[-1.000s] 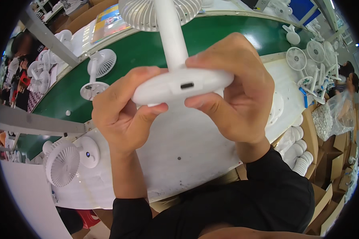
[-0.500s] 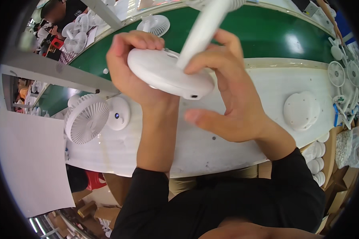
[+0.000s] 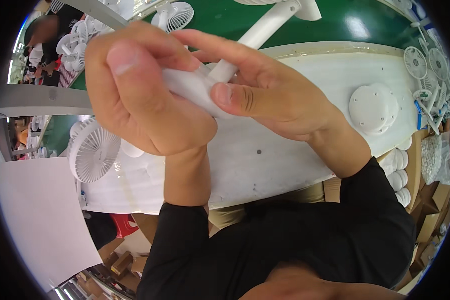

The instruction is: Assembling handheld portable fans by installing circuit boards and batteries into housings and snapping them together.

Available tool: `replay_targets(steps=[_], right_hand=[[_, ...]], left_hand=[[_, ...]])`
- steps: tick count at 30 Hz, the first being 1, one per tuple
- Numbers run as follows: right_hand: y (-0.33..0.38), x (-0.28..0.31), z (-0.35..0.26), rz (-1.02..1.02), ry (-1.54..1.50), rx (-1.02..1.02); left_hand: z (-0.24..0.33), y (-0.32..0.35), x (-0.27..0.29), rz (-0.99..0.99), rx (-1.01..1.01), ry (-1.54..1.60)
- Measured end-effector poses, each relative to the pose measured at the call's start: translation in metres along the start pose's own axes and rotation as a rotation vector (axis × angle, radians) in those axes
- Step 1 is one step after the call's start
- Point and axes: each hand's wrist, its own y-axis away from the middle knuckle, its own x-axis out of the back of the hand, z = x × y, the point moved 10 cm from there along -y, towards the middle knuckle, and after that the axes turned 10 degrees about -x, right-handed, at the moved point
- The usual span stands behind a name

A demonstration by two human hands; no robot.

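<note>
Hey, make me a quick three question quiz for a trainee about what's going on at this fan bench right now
1. True or false: both hands grip the white fan base.
2. Which side of the white bench top holds the loose round base plate? A) the person's left B) the person's right
3. Fill in: a finished fan head lies under the ______ hand.

Key: 1 true: left hand and right hand both clasp it, its stem pointing away. 2 B. 3 left.

Probably a fan assembly workshop — white fans [image 3: 92,150], green conveyor [image 3: 265,20], stacked bases [image 3: 372,107]
</note>
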Motion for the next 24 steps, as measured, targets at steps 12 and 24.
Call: replay_targets(steps=[12,24], right_hand=[[0.001,0.007,-0.003,-0.002,-0.033,0.001],[0.005,-0.007,-0.022,-0.103,0.044,0.108]], left_hand=[[-0.007,-0.001,-0.008,0.104,0.119,0.237],[0.034,-0.014,-0.019,0.051,-0.086,0.246]])
